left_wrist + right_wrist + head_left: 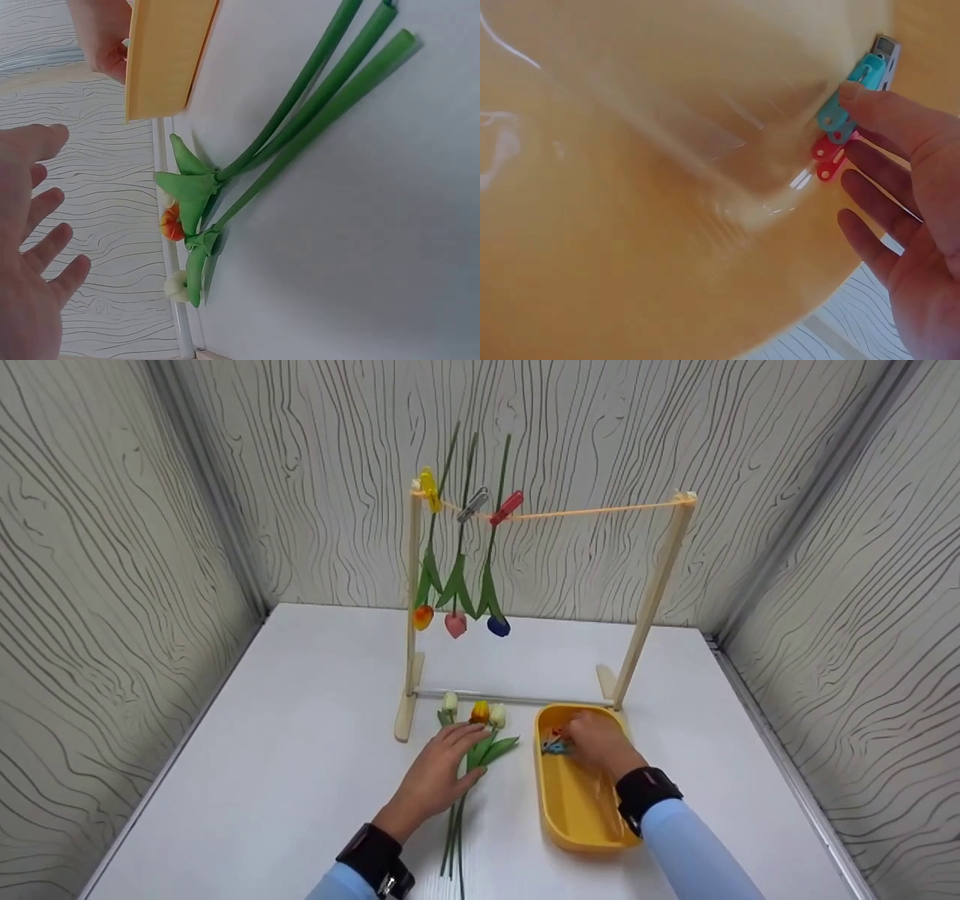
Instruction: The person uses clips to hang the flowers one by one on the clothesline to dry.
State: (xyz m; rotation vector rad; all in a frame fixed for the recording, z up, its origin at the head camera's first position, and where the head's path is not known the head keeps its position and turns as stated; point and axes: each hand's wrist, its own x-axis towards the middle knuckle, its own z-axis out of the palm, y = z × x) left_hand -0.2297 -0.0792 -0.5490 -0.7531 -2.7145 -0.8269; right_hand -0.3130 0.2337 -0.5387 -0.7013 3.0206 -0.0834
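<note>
Wood-grain panel walls [600, 420] surround a white table [300, 735]. Toward its far side stands a wooden drying rack [654, 600], with an orange cord [600, 511] strung between its two posts. A yellow plastic tray [577, 802] sits near the rack's right foot.

The person's left hand [442, 765] is over the lying tulips, its grip released, fingers extended and spread; the left wrist view shows it clear of them. The right hand [600, 741] reaches into the far part of the tray; its thumb touches a clothespin there, but whether the grip pinches it I cannot tell.

Under the left hand, two white tulips [449, 703] and an orange-yellow tulip [480, 709] lie on the table beside the tray, stems toward the person. An orange tulip [424, 617], a pink tulip [455, 624] and a dark blue tulip [499, 625] hang head down from the left half of the cord.

They are clipped by a yellow clothespin [429, 489], a gray clothespin [474, 505] and a red clothespin [508, 507] respectively. The thumb's clothespin is turquoise [866, 71]; red and gray ones lie against it.
</note>
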